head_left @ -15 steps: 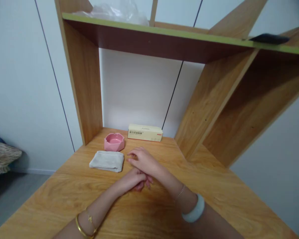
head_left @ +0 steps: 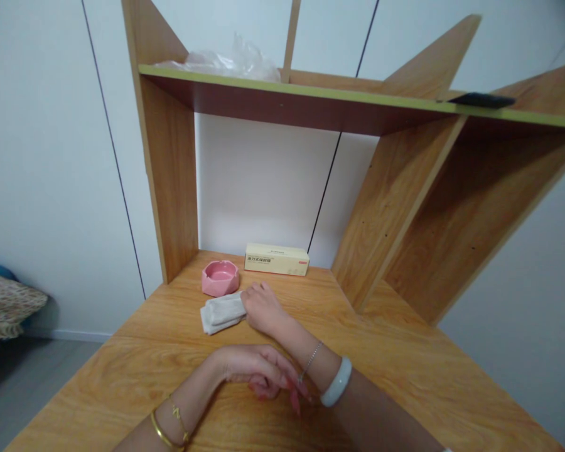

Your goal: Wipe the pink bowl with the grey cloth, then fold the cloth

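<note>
Two hands are seen low in the frame over a wooden counter [head_left: 405, 376]. Nearest, at the bottom centre, the left hand [head_left: 254, 370] is laid on the wood with its fingers loosely curled; nothing is held in it, and its fingertips are touching the other forearm just beside a white bangle [head_left: 336, 382]. Gold bracelets [head_left: 167, 427] are worn on the left wrist.

Beyond it, the right hand [head_left: 262, 309] is stretched up and to the left, palm down, and is closed over the right end of a folded pale cloth [head_left: 221, 312], which lies at the centre of the frame, bunched under the grip.

Just behind the cloth, a pink dish [head_left: 220, 278] is set on the counter; only its own pink hollow is shown. To its right, a long cream box [head_left: 276, 259] lies shut against the back wall, so its contents are hidden.

Farthest, across the top, a shelf [head_left: 311, 94] is loaded with crumpled clear plastic [head_left: 226, 61] at upper left and a flat dark object [head_left: 483, 99] at upper right.
</note>
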A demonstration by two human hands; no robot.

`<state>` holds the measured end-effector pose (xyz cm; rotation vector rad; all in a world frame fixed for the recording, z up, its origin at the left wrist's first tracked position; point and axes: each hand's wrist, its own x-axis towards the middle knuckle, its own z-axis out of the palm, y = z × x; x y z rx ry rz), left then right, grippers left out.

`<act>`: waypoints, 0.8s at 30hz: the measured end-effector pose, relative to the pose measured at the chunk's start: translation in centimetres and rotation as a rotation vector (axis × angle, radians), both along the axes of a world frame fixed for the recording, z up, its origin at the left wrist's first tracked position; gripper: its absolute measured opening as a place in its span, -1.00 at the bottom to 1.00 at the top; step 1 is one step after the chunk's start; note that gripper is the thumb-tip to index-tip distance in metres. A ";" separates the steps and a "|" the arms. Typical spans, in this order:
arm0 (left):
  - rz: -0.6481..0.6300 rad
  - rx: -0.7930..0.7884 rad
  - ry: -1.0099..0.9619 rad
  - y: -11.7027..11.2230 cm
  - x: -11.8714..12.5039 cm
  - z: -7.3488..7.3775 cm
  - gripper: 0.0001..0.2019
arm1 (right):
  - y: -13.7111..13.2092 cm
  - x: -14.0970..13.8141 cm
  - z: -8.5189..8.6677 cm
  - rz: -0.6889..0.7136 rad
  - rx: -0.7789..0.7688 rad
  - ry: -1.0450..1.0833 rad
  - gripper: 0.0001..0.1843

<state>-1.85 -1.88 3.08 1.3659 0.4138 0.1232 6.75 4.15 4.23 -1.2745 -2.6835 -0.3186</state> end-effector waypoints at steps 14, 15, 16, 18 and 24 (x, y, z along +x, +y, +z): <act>0.716 0.012 -0.310 4.1 0.5 -3.3 -0.72 | -2.5 12.6 -0.8 -0.700 -0.024 0.089 -0.63; 0.817 0.075 -0.292 4.4 0.4 -3.3 -0.72 | -2.5 12.2 -1.0 -0.670 -0.029 0.111 -0.61; 0.926 0.171 -0.240 4.7 0.4 -3.1 -0.73 | -2.5 11.8 -1.2 -0.634 -0.028 0.134 -0.61; 1.141 0.413 -0.079 5.4 -0.1 -2.5 -0.74 | -2.3 11.1 -1.7 -0.575 -0.004 0.170 -0.66; 1.551 0.717 0.236 9.4 -4.2 0.1 -0.69 | -1.4 11.2 -3.6 -0.528 0.088 0.267 -0.79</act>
